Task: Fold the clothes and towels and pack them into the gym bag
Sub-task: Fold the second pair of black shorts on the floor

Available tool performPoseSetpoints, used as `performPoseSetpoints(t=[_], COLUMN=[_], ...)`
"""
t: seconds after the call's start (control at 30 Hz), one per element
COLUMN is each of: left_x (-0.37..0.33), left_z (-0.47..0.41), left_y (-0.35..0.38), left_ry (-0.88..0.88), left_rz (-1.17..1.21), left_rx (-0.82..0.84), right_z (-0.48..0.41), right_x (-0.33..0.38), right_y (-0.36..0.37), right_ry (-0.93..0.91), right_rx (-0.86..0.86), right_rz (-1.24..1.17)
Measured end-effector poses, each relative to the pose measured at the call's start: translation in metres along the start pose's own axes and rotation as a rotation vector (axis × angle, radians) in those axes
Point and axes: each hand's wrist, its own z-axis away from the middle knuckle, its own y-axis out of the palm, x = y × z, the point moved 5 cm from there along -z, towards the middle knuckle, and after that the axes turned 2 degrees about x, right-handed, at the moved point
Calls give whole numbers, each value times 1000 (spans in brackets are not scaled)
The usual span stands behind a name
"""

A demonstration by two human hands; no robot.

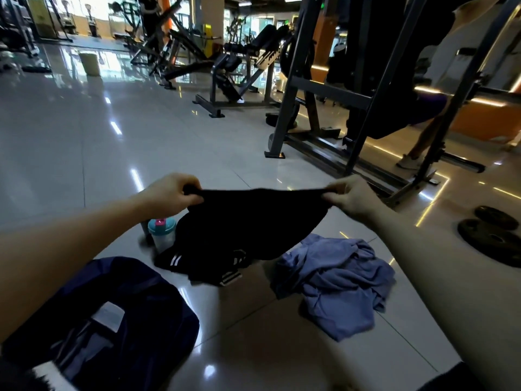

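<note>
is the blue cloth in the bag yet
No, the blue cloth lies crumpled on the floor to the right of the bag, outside it.

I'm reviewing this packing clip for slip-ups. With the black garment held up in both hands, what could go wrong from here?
1. The black garment, pinched by the left hand and right hand, hangs close to the shaker bottle. Laying it down to fold could tip the bottle.
2. It droops just above the striped black clothes on the floor, so the two might tangle.

matt black cloth garment (253, 221), glossy tiled floor (141, 136)
</note>
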Motion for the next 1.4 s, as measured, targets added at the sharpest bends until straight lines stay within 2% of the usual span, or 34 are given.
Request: performPoseSetpoints(t=[0.07,0.2,0.4,0.57,0.63,0.7,0.8,1.0,1.1,1.23,1.3,1.4], left_x=[4,5,21,34,37,40,46,61,76,98,108,125], left_z=[19,55,134,189,201,207,201,156,128,93,83,73], left_y=[25,77,178,241,254,262,266,254,254,263,274,293], left_ry=[-23,-72,-175,-216,-237,-247,-283,-387,-485,-371,-371,-433], left_rz=[-14,-88,-136,-210,-229,-223,-172,62,240,117,82,90], left_rx=[169,369,788,1176,1317,1382,1347,1110,863,522,395,302], right_z=[28,83,155,207,219,222,213,182,156,114,104,100], right_x=[-15,-38,-78,-81,-81,-82,-88,-128,-155,-178,-194,-222], right_y=[18,54,140,180,186,189,192,199,204,217,232,260], right_ry=[92,223,410,661,744,800,823,788,734,514,462,478], right_rx=[129,372,763,1138,1234,1251,1248,1179,982,547,437,381], right_rz=[-16,101,76,16,-21,-29,-32,-107,-144,-103,1,82])
